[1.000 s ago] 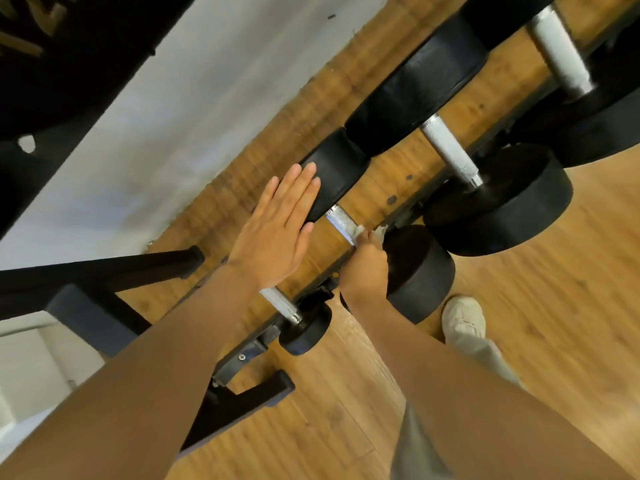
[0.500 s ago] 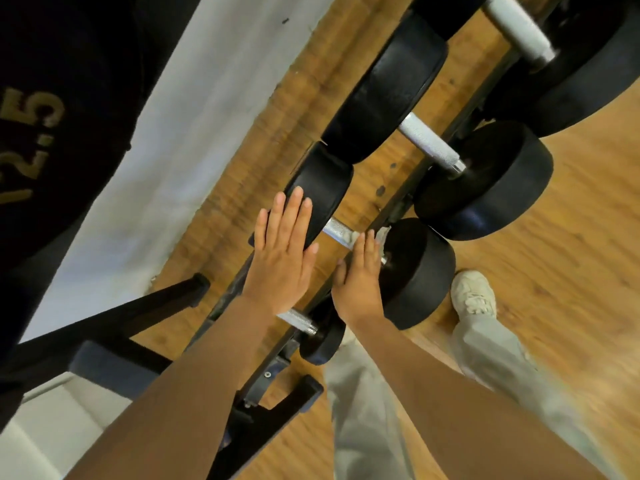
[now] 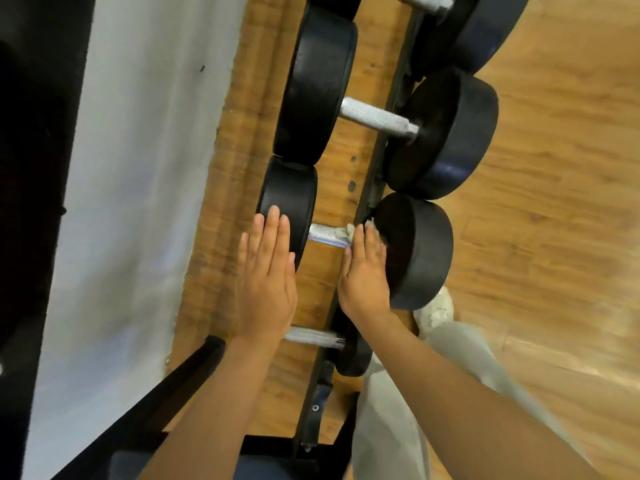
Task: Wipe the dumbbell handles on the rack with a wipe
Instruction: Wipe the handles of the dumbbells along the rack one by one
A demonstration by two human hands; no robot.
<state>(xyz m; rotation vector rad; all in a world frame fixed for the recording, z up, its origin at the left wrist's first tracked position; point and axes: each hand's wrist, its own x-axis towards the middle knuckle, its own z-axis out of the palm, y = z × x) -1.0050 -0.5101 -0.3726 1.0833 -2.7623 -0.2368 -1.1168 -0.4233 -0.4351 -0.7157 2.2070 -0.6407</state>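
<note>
Shoe beside black rack

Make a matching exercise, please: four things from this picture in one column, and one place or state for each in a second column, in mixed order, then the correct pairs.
Things:
1. left hand
2. right hand
3. wipe
4. shoe

Places or states:
A. on the wooden floor, below the near black weight
B. flat, fingers straight, against the far black weight
C. bunched on the metal handle, at the fingertips
D. fingers straight, beside the near black weight, at the handle's end

Pairs: 1-B, 2-D, 3-C, 4-A
</note>
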